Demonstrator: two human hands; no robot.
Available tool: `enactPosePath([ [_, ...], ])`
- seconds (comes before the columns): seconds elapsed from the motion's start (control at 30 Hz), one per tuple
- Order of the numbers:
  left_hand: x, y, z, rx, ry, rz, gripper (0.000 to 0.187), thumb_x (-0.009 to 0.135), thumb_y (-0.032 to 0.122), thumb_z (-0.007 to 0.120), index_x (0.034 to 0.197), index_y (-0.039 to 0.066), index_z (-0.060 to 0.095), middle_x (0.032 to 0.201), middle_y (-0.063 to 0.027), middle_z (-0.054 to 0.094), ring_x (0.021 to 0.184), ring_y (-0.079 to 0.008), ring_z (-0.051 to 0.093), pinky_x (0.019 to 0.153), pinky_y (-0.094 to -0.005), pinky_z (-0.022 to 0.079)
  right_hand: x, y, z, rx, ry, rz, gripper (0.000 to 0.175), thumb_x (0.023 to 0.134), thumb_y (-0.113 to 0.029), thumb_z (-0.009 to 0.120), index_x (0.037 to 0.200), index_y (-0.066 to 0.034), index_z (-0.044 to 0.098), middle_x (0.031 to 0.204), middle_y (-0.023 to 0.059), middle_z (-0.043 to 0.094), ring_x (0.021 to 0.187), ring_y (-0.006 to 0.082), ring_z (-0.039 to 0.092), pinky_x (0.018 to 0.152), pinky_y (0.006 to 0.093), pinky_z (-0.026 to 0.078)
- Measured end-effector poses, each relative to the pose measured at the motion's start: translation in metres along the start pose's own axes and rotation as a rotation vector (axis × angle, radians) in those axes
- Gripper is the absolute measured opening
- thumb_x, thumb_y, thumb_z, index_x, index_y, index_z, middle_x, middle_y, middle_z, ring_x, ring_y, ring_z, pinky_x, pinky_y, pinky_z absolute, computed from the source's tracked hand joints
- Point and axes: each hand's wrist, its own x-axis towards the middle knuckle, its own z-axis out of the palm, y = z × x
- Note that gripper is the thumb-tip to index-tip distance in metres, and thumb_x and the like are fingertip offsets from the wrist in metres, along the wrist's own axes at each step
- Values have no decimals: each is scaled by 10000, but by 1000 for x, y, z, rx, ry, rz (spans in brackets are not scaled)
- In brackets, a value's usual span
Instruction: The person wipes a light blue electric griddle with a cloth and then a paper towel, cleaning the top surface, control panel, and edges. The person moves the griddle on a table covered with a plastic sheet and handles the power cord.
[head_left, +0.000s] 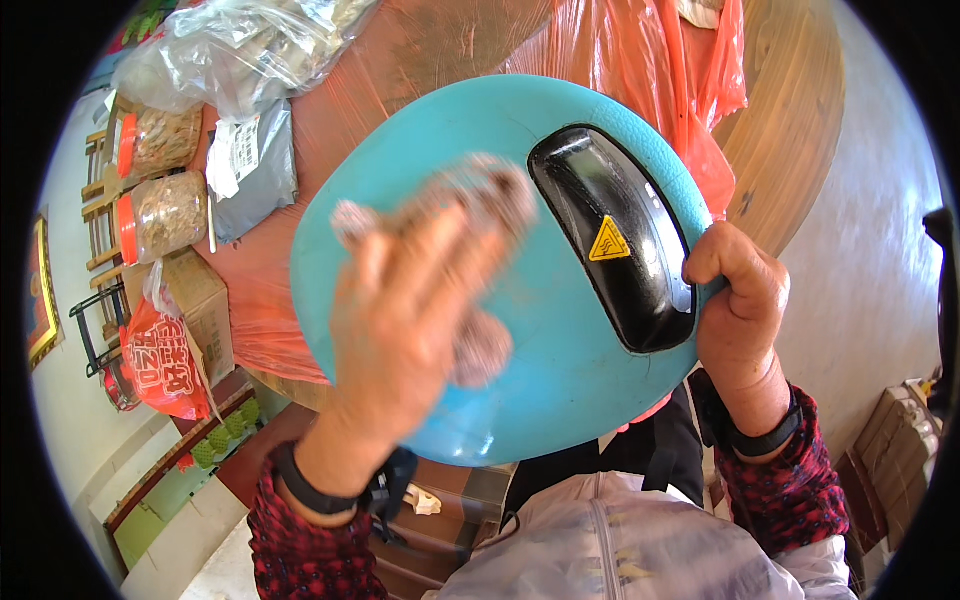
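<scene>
A rounded turquoise plastic appliance or cover (405, 157) is tilted up in front of me. Set into its right side is a glossy black panel (592, 187) with a yellow hot-surface warning triangle (610, 240). My right hand (742, 292) grips its right rim, fingers curled by the black panel. Pressed against the turquoise face, my left hand (405, 315) holds a brownish cloth (480, 356), blurred by motion. Bunched parts of the cloth show beyond the fingers and beside the palm.
Red plastic sheeting (262, 277) covers part of the wooden table (795, 112). Two red-lidded jars (169, 214), a grey parcel bag (259, 180) and clear plastic bags (232, 52) lie at left. A cardboard box (199, 300) and red printed bag (165, 360) are nearer.
</scene>
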Motion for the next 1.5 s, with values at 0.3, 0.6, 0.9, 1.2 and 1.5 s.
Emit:
enactPosePath([
  [0.3,-17,64,1,25,18,0,444,690,150,566,1122,57,612,1131,-62,544,795,-223,486,645,-351,429,-2,0,0,-154,-5,32,290,572,130,445,741,-77,558,653,92,542,614,309,560,544,322,447],
  [0.6,-20,5,26,28,244,-319,489,714,87,536,1202,114,542,1155,-39,516,869,-258,480,707,-385,392,-3,0,1,-280,-45,-15,241,633,101,477,728,-88,592,649,91,511,599,285,546,534,313,423],
  [0.9,-133,44,17,72,344,-622,416,766,146,511,1167,50,559,1156,-125,499,877,-306,469,737,-427,385,-4,4,2,-184,-15,32,181,626,127,417,676,-22,508,610,64,479,568,148,465,536,245,388],
  [1.2,-40,-48,19,-2,326,-294,410,791,233,549,1178,98,537,1127,-98,488,881,-283,460,819,-445,382,-7,16,1,-216,-14,32,171,699,111,351,664,-41,422,607,-5,416,587,78,405,535,206,329],
  [1.5,-116,-72,20,-38,401,-568,410,818,182,531,1187,8,493,1141,-182,471,944,-351,451,852,-470,362,-5,13,2,-155,18,102,171,704,113,380,669,-44,438,596,-5,437,580,68,411,526,196,331],
])
